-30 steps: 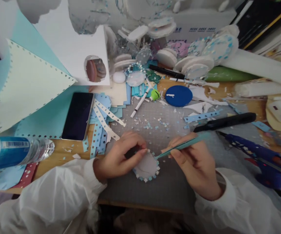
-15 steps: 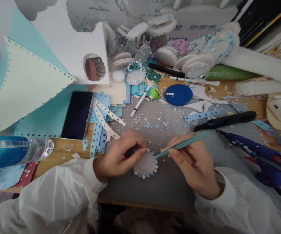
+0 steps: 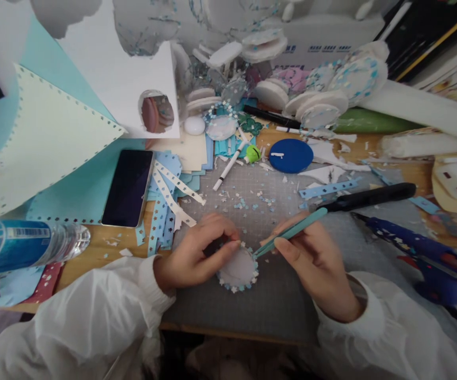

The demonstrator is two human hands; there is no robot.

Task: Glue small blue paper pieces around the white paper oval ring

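Observation:
A small round grey disc (image 3: 238, 270), rimmed with tiny blue and white paper flowers, lies on the grey cutting mat (image 3: 276, 301). My left hand (image 3: 196, 252) is closed on the disc's upper left edge, pinching it with thumb and fingers. My right hand (image 3: 315, 264) grips teal tweezers (image 3: 291, 231). Their tips touch the disc's upper right rim. Loose punched paper flowers (image 3: 252, 203) are scattered on the mat just beyond both hands.
A black phone (image 3: 128, 187), punched blue paper strips (image 3: 167, 211) and a lying water bottle (image 3: 22, 245) are at the left. A blue glue gun (image 3: 418, 250) and a black pen (image 3: 366, 197) lie at the right. Finished discs, a blue lid (image 3: 290, 155) and paper sheets crowd the back.
The tweezers' rear end has tipped a little nearer and to the left in my right hand. The disc and my left hand have barely moved.

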